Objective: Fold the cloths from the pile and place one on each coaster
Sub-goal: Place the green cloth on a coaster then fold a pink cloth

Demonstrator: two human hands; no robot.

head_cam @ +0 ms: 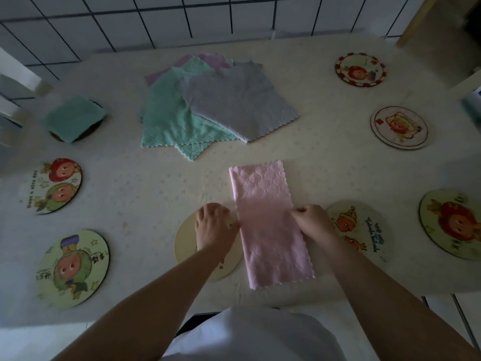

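Here each hand's grip, left hand and right hand, pinches the pink cloth, hiding a coaster.

Dim, flat light; soft overall; edges blur + wide-angle bend; corners darker.

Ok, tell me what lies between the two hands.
In the head view, only the folded pink cloth lies between the left hand and the right hand; each hand holds one of its long edges.
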